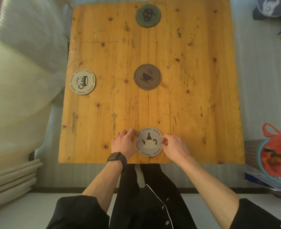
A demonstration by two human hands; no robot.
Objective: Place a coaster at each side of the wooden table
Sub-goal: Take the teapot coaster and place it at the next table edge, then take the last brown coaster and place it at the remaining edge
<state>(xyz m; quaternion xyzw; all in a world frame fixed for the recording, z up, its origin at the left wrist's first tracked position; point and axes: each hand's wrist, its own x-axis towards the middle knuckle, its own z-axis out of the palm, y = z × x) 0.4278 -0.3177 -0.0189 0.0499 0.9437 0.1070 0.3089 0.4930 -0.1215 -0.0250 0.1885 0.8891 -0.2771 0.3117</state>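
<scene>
The square wooden table fills the middle of the view. A pale teapot coaster lies flat at the near edge. My left hand touches its left rim and my right hand pinches its right rim. A pale mug coaster lies at the left edge. A green face coaster lies at the far edge. A brown coffee-cup coaster sits near the table's centre.
Light bedding and stacked cushions press against the table's left side. On the floor at the right stand a basket with a red plastic bag and, further back, a dark bag.
</scene>
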